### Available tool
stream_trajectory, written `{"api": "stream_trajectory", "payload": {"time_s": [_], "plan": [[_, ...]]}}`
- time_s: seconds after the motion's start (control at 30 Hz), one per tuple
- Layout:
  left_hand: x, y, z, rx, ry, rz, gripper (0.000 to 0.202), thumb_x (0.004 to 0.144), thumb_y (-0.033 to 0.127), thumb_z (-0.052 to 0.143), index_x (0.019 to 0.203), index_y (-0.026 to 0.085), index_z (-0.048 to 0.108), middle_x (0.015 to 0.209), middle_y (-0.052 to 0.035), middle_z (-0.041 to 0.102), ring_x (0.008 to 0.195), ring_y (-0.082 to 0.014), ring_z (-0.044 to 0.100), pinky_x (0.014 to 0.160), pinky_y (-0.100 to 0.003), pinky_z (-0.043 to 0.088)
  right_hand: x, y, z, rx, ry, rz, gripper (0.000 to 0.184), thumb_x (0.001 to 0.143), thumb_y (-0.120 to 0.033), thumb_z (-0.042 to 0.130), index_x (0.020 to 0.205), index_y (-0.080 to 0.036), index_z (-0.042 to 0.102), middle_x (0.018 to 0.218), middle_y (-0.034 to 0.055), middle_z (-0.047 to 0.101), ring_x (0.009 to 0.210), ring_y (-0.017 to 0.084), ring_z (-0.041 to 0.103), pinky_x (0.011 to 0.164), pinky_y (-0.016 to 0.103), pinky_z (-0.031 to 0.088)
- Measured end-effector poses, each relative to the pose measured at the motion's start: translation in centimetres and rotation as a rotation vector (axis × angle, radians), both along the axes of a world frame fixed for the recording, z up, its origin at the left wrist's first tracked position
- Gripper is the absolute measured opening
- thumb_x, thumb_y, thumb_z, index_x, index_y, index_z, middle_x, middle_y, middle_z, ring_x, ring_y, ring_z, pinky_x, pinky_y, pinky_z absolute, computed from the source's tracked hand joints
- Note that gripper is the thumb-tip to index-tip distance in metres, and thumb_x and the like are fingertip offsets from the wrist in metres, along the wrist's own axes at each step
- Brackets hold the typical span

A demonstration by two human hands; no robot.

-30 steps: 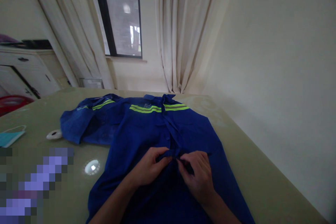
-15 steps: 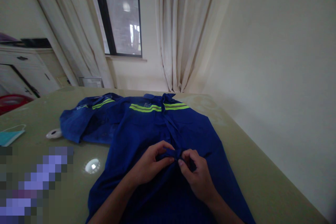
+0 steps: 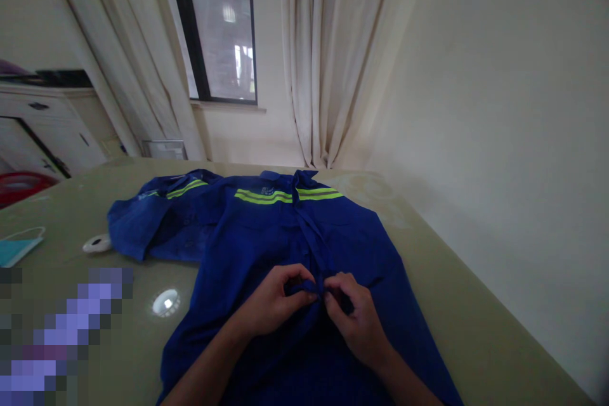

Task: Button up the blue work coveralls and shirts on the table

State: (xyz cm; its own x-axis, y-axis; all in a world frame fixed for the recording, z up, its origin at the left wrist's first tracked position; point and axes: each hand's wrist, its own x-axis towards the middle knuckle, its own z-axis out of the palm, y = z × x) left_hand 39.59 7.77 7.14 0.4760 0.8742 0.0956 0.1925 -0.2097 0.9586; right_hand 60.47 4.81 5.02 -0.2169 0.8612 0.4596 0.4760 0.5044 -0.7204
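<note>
Blue shirt, pinched at the front.
Left hand and right hand each closed to a pinch on its fabric, nearly meeting; shirt lies on green table, beside second blue garment.

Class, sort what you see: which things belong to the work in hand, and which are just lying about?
In use: left hand, right hand, striped blue shirt, pinched by both.
Lying about: second blue garment, untouched; small white object; face mask.

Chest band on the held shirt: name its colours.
The chest band is yellow-green, grey along its middle; head view.
</note>
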Motion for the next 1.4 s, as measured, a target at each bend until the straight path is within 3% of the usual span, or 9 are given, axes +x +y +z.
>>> {"api": "stream_trajectory", "payload": {"time_s": [0.2, 0.33, 0.53, 0.67, 0.83, 1.0, 1.13, 1.3, 1.4], "plan": [[0.2, 0.6, -1.3, 0.108, 0.170, -0.024, 0.015, 0.087, 0.019, 0.060, 0.096, 0.019, 0.072, 0.097, -0.0032, 0.074, 0.092, -0.0198, 0.066, 0.087, -0.030, 0.047, -0.1, -0.3, 0.6, -0.160, 0.221, 0.080, 0.021, 0.097, -0.038, 0.057, 0.087, -0.022, 0.065, 0.073, -0.0010, 0.059, 0.068, 0.016, 0.055, 0.065, 0.027, 0.045], [0.0, 0.7, -1.6, 0.102, 0.118, 0.043, 0.020, 0.093, 0.029, 0.059, 0.109, 0.020, 0.067, 0.107, -0.0047, 0.072, 0.100, -0.0209, 0.064, 0.091, -0.031, 0.047, 0.6, 0.5, 0.5, -0.229, 0.488, -0.088, 0.027, 0.097, -0.046, 0.056, 0.086, -0.021, 0.061, 0.073, -0.0027, 0.056, 0.064, 0.014, 0.051, 0.059, 0.024, 0.043], [-1.1, -1.7, 2.3, -0.265, -0.147, -0.089, 0.048, 0.102, 0.056, 0.040, 0.113, 0.017, 0.066, 0.075, -0.0028, 0.069, 0.072, -0.0171, 0.065, 0.068, -0.026, 0.048, 4.1, 2.8, 1.4, -0.116, 0.700, -0.550, 0.034, 0.086, -0.054, 0.064, 0.094, -0.021, 0.067, 0.083, -0.0001, 0.066, 0.075, 0.018, 0.060, 0.068, 0.028, 0.050], [-1.7, -6.3, 3.8, -0.135, 0.100, -0.165, 0.045, 0.102, 0.056, 0.043, 0.130, 0.027, 0.064, 0.120, -0.0074, 0.073, 0.106, -0.0233, 0.068, 0.095, -0.035, 0.051, 5.9, -0.1, 4.8, 0.049, 0.751, -0.667, 0.035, 0.086, -0.052, 0.068, 0.101, -0.020, 0.069, 0.084, 0.0011, 0.069, 0.074, 0.018, 0.063, 0.069, 0.029, 0.051], [-3.3, -10.4, -2.2, 0.351, 0.669, -0.036, 0.095, 0.075, 0.057, 0.080, 0.157, 0.035, 0.036, 0.160, -0.0091, 0.043, 0.144, -0.0393, 0.042, 0.121, -0.058, 0.029, 3.7, -6.4, 5.4, 0.210, 0.220, -0.423, 0.029, 0.091, -0.042, 0.071, 0.116, -0.025, 0.071, 0.090, 0.0018, 0.075, 0.073, 0.017, 0.067, 0.070, 0.026, 0.052], [-4.2, -10.8, -8.5, 0.951, 0.884, 0.137, 0.063, 0.094, 0.051, 0.061, 0.152, 0.034, 0.043, 0.153, -0.0042, 0.053, 0.133, -0.0267, 0.058, 0.107, -0.041, 0.051, -0.2, -8.8, -0.3, -0.035, -0.424, 0.064, 0.030, 0.088, -0.027, 0.075, 0.118, -0.029, 0.072, 0.102, 0.0021, 0.077, 0.090, 0.022, 0.070, 0.087, 0.032, 0.051], [-3.5, -11.1, -8.5, 1.130, 0.877, 0.236, 0.033, 0.101, 0.031, 0.051, 0.132, 0.027, 0.062, 0.132, -0.0030, 0.070, 0.110, -0.0198, 0.071, 0.090, -0.029, 0.059, -0.6, -8.5, -1.9, -0.101, -0.490, 0.074, 0.027, 0.091, -0.015, 0.064, 0.113, -0.028, 0.073, 0.102, 0.0013, 0.075, 0.093, 0.021, 0.070, 0.087, 0.031, 0.050], [-1.8, -11.9, -6.2, 1.000, 0.836, 0.280, 0.022, 0.094, 0.009, 0.052, 0.094, 0.026, 0.066, 0.087, 0.0003, 0.073, 0.076, -0.0187, 0.070, 0.069, -0.029, 0.056, 0.2, -7.9, 1.5, 0.073, -0.114, -0.194, 0.026, 0.105, -0.029, 0.047, 0.106, -0.021, 0.071, 0.092, 0.0062, 0.072, 0.085, 0.021, 0.068, 0.079, 0.030, 0.051], [-0.8, -12.6, -5.7, 0.951, 0.775, 0.271, 0.020, 0.092, 0.008, 0.053, 0.086, 0.026, 0.060, 0.078, 0.0011, 0.067, 0.069, -0.0180, 0.067, 0.062, -0.027, 0.051, 0.1, -8.6, 2.6, 0.119, -0.123, -0.138, 0.027, 0.105, -0.029, 0.046, 0.117, -0.024, 0.070, 0.100, 0.0063, 0.073, 0.093, 0.022, 0.068, 0.089, 0.032, 0.049]]}}
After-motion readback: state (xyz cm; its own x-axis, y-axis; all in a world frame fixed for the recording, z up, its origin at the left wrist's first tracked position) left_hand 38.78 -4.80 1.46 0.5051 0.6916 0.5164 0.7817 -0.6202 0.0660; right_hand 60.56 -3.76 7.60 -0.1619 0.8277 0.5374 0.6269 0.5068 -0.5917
